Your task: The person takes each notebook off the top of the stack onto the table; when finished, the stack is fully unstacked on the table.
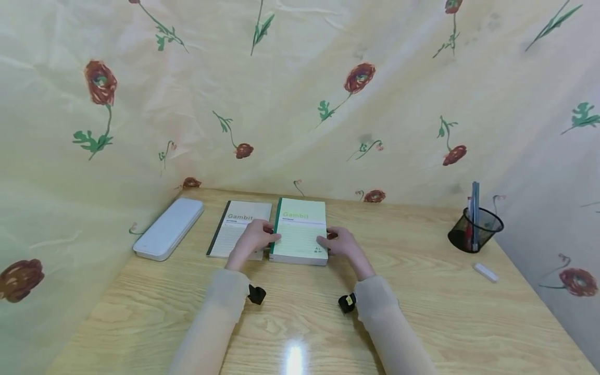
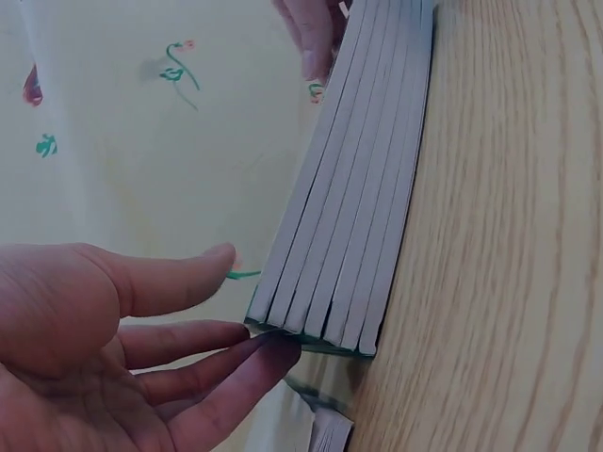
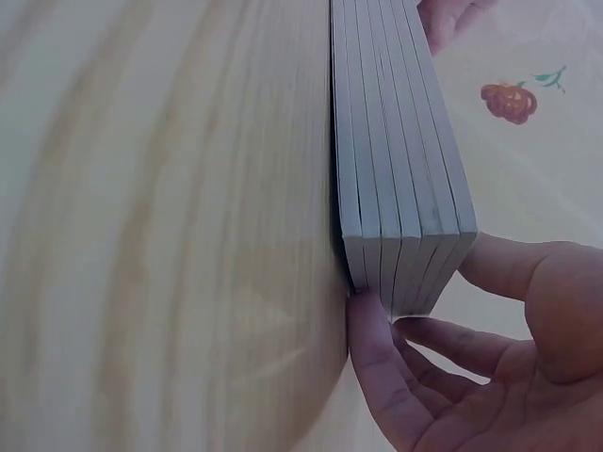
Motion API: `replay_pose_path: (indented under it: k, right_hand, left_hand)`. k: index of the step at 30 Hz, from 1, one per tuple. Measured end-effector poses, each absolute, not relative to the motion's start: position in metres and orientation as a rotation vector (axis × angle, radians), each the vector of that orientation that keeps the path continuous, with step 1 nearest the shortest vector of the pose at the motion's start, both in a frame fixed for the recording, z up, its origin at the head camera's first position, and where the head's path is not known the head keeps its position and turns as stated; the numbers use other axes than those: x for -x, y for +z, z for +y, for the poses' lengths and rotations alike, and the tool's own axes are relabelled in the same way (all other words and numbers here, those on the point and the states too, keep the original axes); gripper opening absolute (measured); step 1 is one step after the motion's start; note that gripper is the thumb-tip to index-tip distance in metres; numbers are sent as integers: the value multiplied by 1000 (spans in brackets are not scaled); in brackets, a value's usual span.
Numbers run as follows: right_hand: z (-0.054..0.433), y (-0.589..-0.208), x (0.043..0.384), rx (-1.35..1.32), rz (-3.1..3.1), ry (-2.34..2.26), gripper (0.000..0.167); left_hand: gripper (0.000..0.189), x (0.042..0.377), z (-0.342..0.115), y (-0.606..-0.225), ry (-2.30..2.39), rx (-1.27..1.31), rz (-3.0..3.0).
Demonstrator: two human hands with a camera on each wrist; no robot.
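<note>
A thick stack of green-covered notebooks [image 1: 302, 229] lies at the back middle of the table, its page edges [image 2: 349, 179] facing the person. At its green spine is the left hand [image 1: 255, 237]; the fingertips touch the spine, while the thumb [image 2: 179, 282] stands apart from the cover in the left wrist view. On the opposite side, the right hand [image 1: 342, 243] grips the stack, thumb at the top cover and a fingertip [image 3: 369, 311] by the bottom edge. Partly hidden under the left hand, a grey-covered notebook [image 1: 229, 234] lies beside the stack.
At the left stands a long white case [image 1: 170, 229]. A black mesh pen holder [image 1: 485, 229] with pens is at the right, a small white eraser-like block [image 1: 485, 272] in front of it. Flower-patterned cloth [image 1: 300, 104] hangs behind the wooden table [image 1: 290, 312].
</note>
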State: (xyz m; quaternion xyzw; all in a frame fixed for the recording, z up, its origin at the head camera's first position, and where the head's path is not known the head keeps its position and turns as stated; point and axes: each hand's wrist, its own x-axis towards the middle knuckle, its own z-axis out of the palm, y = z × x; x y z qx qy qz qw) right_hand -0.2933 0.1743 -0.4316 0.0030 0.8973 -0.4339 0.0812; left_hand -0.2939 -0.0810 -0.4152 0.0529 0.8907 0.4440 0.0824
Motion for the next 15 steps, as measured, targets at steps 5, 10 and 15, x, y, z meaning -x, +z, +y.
replay_pose_path:
  k: [5,10,15]
  right_hand:
    - [172,-433,296,-21,2675,-1323,51]
    - [172,-431,297,-25,2723,-1265,49]
    - [171,-428,297,-33,2727,-1260,48]
  left_hand:
    - [34,293,-77,-415,1328,-132,2657]
    - [31,295,-75,-417,1295,-112,2681]
    - [28,297,-76,-419,1298,-103,2663]
